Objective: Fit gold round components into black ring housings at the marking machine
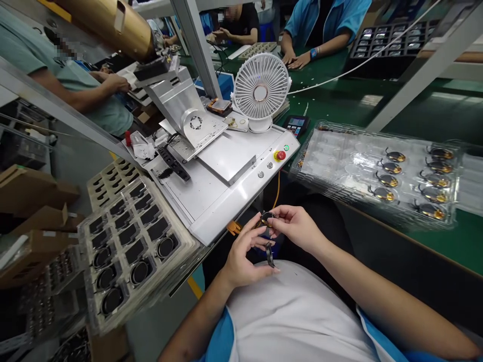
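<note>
Both my hands are held close together over my lap, below the front edge of a white machine base (226, 196). My right hand (296, 226) pinches a small round black-and-gold part (267, 218) between thumb and fingers. My left hand (243, 254) touches that part with its upper fingers and pinches a thin black ring (270, 254) lower down. A clear blister tray (377, 171) with several similar round gold parts lies to the right. A tray of black ring parts (128, 241) sits to the left.
On the machine base are a red stop button (280, 155), a white desk fan (261, 90) and a tilted metal fixture (188, 113). Cardboard boxes (33, 201) stack at far left. Other people work at the left and across the green table (433, 110).
</note>
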Demonstrator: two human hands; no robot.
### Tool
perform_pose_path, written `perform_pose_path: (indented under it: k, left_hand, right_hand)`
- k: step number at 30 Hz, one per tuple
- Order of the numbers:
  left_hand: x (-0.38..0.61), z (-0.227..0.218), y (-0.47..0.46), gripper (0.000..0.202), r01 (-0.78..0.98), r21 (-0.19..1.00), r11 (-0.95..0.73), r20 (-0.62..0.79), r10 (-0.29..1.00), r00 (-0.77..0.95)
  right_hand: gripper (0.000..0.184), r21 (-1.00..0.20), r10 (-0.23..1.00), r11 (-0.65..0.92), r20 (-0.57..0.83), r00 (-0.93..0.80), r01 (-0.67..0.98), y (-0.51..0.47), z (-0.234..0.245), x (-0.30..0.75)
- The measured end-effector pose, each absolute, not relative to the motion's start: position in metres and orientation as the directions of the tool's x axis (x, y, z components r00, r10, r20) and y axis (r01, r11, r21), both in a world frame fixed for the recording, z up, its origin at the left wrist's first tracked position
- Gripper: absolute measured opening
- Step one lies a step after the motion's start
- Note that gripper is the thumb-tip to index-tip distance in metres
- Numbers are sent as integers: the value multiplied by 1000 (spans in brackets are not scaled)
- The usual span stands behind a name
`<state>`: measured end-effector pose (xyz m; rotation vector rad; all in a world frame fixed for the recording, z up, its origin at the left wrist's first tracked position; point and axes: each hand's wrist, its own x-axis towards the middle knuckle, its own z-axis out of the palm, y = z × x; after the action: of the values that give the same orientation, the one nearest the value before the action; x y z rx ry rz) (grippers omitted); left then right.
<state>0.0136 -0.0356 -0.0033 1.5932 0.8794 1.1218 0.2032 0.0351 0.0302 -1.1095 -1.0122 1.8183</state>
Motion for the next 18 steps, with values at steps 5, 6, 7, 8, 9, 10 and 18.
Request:
perform_pose_path:
  k: [5, 6, 7, 8, 9, 10, 18]
  left_hand:
    - [8, -3, -34, 92, 245, 877, -414, 307, 873, 379]
    - [7, -2, -34, 90, 308, 848, -431, 296, 867, 400]
    - [7, -1, -33, 88, 361, 822, -440, 278, 864, 419]
    - [6, 0, -33, 87, 397, 804, -443, 259, 862, 436]
    - [6, 0, -33, 87, 411, 798, -441, 245, 860, 448]
    - [6, -1, -32, 89, 400, 806, -437, 241, 858, 453]
    - [8, -15, -29, 56, -216, 953, -211, 236, 967, 100]
  right_hand:
    - [47, -882, 865, -421, -320, -387, -211, 38, 30, 204]
    - [48, -878, 862, -426, -322, -392, -216, 38, 30, 204]
    - [48, -875, 862, -430, -325, -389, -221, 38, 29, 204]
    - [49, -873, 865, -432, -331, -376, -226, 37, 29, 203]
    - [49, -871, 870, -434, -340, -357, -229, 37, 28, 202]
    - [50, -869, 874, -438, -351, -336, -230, 36, 27, 202]
    - [46, -824, 823, -524, -425, -377, -216, 31, 35, 202]
